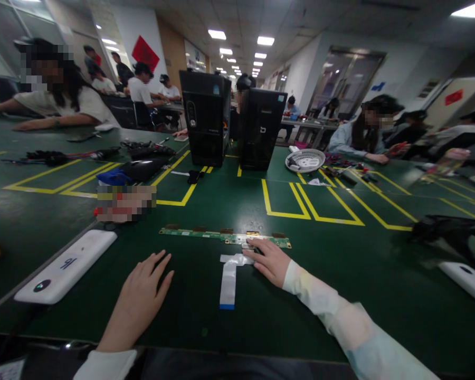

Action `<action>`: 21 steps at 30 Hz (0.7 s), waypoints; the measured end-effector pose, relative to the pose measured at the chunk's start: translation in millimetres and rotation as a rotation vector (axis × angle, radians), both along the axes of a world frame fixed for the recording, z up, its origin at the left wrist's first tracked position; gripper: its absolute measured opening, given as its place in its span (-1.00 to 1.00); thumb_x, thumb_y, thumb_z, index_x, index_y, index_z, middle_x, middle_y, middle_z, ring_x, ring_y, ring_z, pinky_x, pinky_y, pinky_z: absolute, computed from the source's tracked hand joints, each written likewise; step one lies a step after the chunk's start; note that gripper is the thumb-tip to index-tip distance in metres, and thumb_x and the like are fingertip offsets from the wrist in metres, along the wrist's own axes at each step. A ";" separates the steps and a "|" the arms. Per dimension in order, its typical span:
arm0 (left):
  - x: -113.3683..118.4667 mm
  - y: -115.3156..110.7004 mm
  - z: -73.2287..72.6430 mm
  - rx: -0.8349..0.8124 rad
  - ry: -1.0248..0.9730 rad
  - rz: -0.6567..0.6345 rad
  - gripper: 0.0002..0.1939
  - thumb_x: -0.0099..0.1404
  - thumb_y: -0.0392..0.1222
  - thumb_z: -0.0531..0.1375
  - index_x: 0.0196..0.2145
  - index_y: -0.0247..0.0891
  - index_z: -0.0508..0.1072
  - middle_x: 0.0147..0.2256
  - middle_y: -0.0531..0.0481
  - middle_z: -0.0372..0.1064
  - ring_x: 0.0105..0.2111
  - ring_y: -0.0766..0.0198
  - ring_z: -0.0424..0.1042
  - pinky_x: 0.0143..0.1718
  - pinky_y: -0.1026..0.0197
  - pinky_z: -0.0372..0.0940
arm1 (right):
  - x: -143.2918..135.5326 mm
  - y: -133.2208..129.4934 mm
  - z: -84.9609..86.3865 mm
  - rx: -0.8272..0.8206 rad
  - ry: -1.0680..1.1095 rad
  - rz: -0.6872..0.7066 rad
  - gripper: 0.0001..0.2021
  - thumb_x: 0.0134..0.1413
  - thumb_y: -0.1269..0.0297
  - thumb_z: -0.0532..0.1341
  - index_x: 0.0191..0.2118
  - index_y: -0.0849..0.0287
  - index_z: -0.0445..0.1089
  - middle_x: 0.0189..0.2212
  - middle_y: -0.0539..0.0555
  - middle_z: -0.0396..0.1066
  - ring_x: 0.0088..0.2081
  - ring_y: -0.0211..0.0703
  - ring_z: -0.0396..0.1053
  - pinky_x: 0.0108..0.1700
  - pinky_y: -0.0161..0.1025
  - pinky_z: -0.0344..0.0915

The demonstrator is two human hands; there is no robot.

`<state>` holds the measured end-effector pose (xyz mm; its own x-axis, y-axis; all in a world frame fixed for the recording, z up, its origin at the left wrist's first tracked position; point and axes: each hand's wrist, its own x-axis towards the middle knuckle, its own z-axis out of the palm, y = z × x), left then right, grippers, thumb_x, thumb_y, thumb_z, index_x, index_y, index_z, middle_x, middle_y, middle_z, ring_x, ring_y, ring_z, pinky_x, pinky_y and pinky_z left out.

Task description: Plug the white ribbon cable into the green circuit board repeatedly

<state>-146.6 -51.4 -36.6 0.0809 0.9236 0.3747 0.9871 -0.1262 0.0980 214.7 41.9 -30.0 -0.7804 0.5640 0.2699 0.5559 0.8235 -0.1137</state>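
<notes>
A long narrow green circuit board (pixel 206 234) lies crosswise on the green table, with several brownish tabs along its far edge. A white flat ribbon cable (pixel 228 282) bends in an L in front of it, its blue-tipped end pointing toward me. At the board's right part, my right hand (pixel 272 262) has its fingertips on the cable's other end, beside a silvery connector area; the exact contact is hidden under the fingers. My left hand (pixel 144 293) rests palm down on the table, fingers stretched and apart, touching neither board nor cable.
A white power bank (pixel 69 266) marked 16 lies at left, near a blurred-out object (pixel 125 204). Two black computer towers (pixel 203 121) stand ahead. Cables (pixel 51 157), a white round basket (pixel 305 160) and yellow tape outlines (pixel 288 214) spread across the table. Other people sit around.
</notes>
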 end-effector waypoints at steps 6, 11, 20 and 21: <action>5.4 7.7 2.3 -0.025 -0.007 -0.013 -0.48 0.36 0.02 -0.06 0.10 -0.35 0.37 0.12 -0.29 0.32 0.13 -0.09 0.31 0.13 -0.16 0.21 | 0.7 -6.0 2.5 -0.013 -0.044 -0.045 -0.52 0.26 0.06 0.04 0.22 0.14 0.25 0.22 0.26 0.16 0.24 0.10 0.09 0.22 0.17 0.09; 2.7 6.0 0.8 0.000 -0.039 -0.034 -0.51 0.36 0.03 -0.06 0.09 -0.27 0.38 0.12 -0.24 0.33 0.12 -0.04 0.32 0.13 -0.15 0.22 | 36.3 -34.1 2.0 0.005 -0.041 -0.122 -0.53 0.28 0.06 0.02 0.23 0.09 0.23 0.23 0.25 0.16 0.25 0.09 0.10 0.21 0.18 0.13; 0.8 8.9 -6.1 -0.008 0.015 -0.039 -0.45 0.37 0.05 -0.08 0.12 -0.36 0.35 0.13 -0.31 0.30 0.12 -0.13 0.31 0.12 -0.20 0.21 | 176.1 -133.2 -16.1 0.049 -0.021 -0.477 -0.53 0.29 0.11 -0.02 0.27 -0.02 0.17 0.26 0.15 0.12 0.24 0.08 0.13 0.20 0.14 0.18; 0.3 9.1 -6.5 -0.011 0.019 -0.039 -0.44 0.37 0.05 -0.09 0.13 -0.37 0.35 0.13 -0.31 0.30 0.12 -0.14 0.31 0.11 -0.21 0.21 | 190.2 -143.2 -19.3 0.060 -0.032 -0.513 -0.52 0.28 0.12 -0.02 0.28 -0.04 0.15 0.27 0.15 0.11 0.23 0.09 0.15 0.18 0.13 0.22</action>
<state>-146.3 -42.3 -43.1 0.1242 0.9238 0.3621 0.9832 -0.1638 0.0806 404.9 -101.4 -49.3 -0.4154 0.8608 0.2942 0.8925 0.4481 -0.0509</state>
